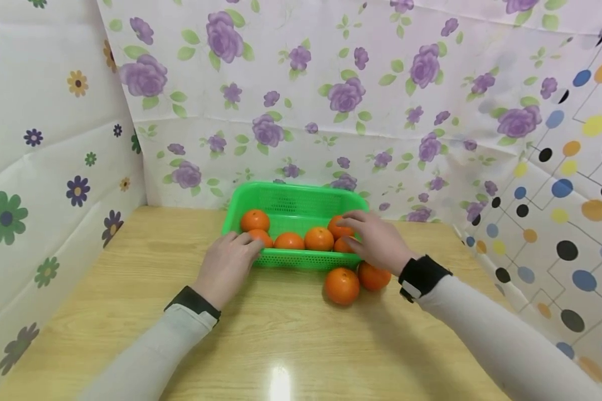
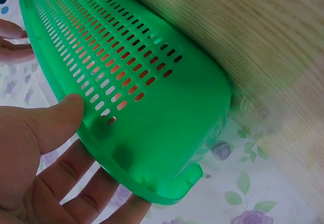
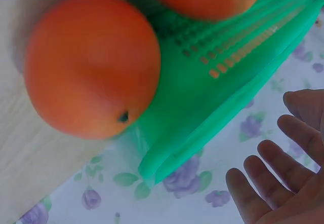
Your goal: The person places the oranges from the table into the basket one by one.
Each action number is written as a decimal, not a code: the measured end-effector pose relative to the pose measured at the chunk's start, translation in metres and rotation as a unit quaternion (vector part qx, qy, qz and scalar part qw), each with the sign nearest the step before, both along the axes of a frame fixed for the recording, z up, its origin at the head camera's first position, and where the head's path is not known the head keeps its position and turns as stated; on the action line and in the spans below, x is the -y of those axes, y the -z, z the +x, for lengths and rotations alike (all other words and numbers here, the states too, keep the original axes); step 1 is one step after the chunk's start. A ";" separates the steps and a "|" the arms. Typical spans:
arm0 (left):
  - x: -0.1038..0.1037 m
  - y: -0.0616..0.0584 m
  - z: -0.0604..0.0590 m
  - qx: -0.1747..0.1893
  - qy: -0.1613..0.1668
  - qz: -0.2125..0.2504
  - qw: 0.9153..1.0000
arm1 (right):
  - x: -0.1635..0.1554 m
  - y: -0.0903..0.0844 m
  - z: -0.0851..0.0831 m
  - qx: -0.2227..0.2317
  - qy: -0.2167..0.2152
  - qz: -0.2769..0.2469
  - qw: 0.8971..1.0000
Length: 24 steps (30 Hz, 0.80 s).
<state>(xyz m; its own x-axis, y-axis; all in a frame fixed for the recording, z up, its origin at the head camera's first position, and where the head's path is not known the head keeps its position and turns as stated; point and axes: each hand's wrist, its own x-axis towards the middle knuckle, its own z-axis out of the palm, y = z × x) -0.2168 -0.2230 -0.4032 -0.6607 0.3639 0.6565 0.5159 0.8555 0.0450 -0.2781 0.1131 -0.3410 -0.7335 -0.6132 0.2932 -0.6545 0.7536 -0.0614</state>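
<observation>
A green plastic basket (image 1: 301, 259) with slotted walls stands on the table, several oranges (image 1: 319, 239) lying along its near side and ends. My left hand (image 1: 228, 267) holds the basket's near left rim; in the left wrist view the thumb (image 2: 66, 113) is on the outer wall and the fingers reach behind the rim. Over the right end, my right hand (image 1: 378, 239) hovers with its fingers spread, near the oranges there. The right wrist view shows these fingers (image 3: 283, 165) apart from the rim, holding nothing. Two oranges (image 1: 342, 286) (image 1: 374, 276) sit outside, by the front right corner.
A light wooden table (image 1: 261, 334) carries everything. Behind the basket hangs a cloth with purple roses (image 1: 346, 96). Patterned sheets also close off the left side (image 1: 40, 167) and the right side (image 1: 572, 223).
</observation>
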 end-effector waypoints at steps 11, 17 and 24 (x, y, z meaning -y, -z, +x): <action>0.003 -0.002 0.001 -0.001 0.007 0.003 1.000 | -0.014 0.011 0.034 -0.052 -0.040 -0.019 0.998; 0.002 -0.001 0.002 0.002 0.005 0.005 1.000 | -0.019 0.015 0.045 -0.053 -0.045 -0.019 0.997; 0.000 -0.002 0.001 0.000 0.006 0.005 1.000 | -0.033 0.025 0.060 -0.038 -0.025 -0.011 0.999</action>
